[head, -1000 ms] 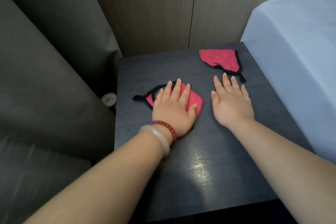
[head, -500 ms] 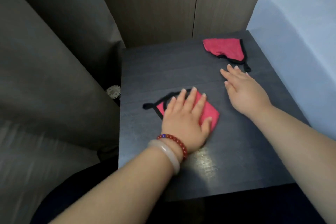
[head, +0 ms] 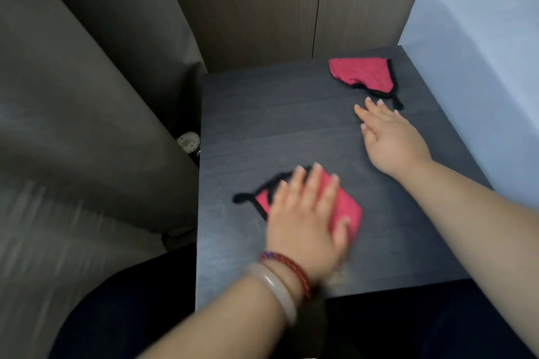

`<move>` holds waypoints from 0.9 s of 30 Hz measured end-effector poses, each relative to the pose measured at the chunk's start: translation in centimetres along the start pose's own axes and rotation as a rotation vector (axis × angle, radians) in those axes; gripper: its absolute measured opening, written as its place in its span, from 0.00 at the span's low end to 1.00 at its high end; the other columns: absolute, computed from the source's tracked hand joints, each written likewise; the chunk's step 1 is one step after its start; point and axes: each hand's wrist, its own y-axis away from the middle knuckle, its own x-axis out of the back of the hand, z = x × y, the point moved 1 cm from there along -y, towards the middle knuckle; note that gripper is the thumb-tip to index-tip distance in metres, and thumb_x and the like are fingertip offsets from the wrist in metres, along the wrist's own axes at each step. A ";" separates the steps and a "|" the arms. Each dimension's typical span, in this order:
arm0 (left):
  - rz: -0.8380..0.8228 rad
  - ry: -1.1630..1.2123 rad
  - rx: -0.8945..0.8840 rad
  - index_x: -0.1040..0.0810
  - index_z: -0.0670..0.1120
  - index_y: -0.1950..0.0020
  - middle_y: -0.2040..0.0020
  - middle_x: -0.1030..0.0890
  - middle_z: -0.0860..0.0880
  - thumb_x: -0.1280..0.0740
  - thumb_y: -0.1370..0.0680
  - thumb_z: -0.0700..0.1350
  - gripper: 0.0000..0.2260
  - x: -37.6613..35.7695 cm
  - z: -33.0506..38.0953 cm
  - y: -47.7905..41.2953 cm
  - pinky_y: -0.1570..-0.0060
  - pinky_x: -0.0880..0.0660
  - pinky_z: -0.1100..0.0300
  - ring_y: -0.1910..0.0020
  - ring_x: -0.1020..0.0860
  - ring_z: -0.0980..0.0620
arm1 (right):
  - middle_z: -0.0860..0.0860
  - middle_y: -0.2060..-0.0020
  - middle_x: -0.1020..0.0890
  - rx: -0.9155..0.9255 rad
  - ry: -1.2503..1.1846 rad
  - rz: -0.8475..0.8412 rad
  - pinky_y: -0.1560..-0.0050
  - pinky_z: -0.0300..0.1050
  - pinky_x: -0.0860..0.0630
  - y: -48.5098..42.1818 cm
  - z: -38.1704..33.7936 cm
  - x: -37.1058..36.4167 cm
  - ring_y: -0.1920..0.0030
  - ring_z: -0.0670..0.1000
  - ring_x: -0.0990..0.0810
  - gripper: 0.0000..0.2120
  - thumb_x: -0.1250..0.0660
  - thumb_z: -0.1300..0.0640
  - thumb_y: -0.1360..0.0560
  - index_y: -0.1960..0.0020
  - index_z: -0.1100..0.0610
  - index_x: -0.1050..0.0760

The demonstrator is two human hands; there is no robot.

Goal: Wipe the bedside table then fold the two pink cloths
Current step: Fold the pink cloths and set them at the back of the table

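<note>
On the dark bench (head: 262, 114), the left hand (head: 306, 218) lies flat on the near pink cloth (head: 348, 211), with its fingers straight and spread, pressing down. This cloth lies long from left to right, and its black tail points left. The right hand (head: 390, 137) rests flat on the bench with straight fingers, holding nothing. The far pink cloth (head: 361, 73) sits in the back right corner, next to the bed (head: 481, 38). Its black tail points back toward the right hand.

two cloths (head: 361, 76) (head: 348, 210), two hands (head: 303, 221) (head: 390, 137), one table (head: 277, 114)
</note>
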 end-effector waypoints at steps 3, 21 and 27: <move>-0.024 -0.079 0.349 0.47 0.53 0.21 0.20 0.49 0.46 0.54 0.22 0.61 0.31 1.5 -8.4 -3.7 0.25 0.51 0.45 0.22 0.50 0.43 | 0.53 0.23 0.42 0.006 0.004 -0.002 0.24 0.49 0.52 0.0 0.0 -0.2 0.23 0.53 0.47 0.22 0.49 0.58 0.18 0.24 0.54 0.39; -0.034 -0.036 0.568 0.52 0.53 0.20 0.20 0.54 0.47 0.54 0.20 0.61 0.29 1.7 -10.5 -3.2 0.25 0.56 0.44 0.22 0.56 0.44 | 0.54 0.23 0.43 -0.020 0.064 0.006 0.24 0.50 0.52 0.2 -0.7 -0.2 0.23 0.54 0.47 0.22 0.50 0.57 0.18 0.24 0.55 0.41; 0.016 -0.036 0.214 0.44 0.50 0.21 0.21 0.46 0.44 0.52 0.22 0.60 0.30 0.1 -1.3 2.5 0.26 0.52 0.41 0.22 0.50 0.41 | 0.53 0.23 0.45 -0.059 0.146 -0.007 0.24 0.52 0.50 0.5 -1.5 -0.4 0.23 0.54 0.48 0.24 0.51 0.53 0.18 0.23 0.55 0.44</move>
